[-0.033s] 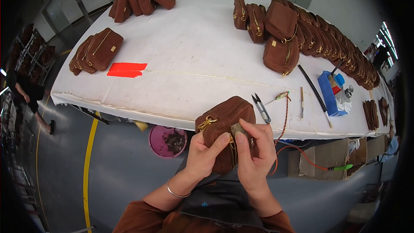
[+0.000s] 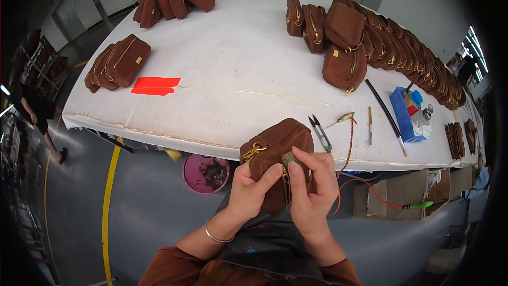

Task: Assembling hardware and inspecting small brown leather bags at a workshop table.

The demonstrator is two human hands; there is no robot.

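A brown leather-look zip bag (image 2: 290, 136) with gold zip pulls and a gold clasp is held up at the table's near edge. My left hand (image 2: 251, 189) grips its near left side, thumb pressed on the front by the zip. In my right hand (image 2: 315, 184), a small grey-brown block (image 2: 291, 159) is pinched between thumb and fingers against the bag's front. What the block is made of I cannot tell. Just beyond the bag lie thread snips (image 2: 320, 133) and an awl-like tool (image 2: 345, 118) with a red cord.
Brown bags stand in groups at the far left (image 2: 177, 0), left (image 2: 120, 63) and right (image 2: 413, 55) of the white table (image 2: 222, 63). A blue bin (image 2: 405, 116) and a brush (image 2: 385, 116) lie right. Below are a pink tub (image 2: 191, 176) and a cardboard box (image 2: 394, 197). A person (image 2: 34, 108) is at far left.
My hands and the bag look almost unmoved; the block has shifted very slightly. The person at far left has changed posture a little.
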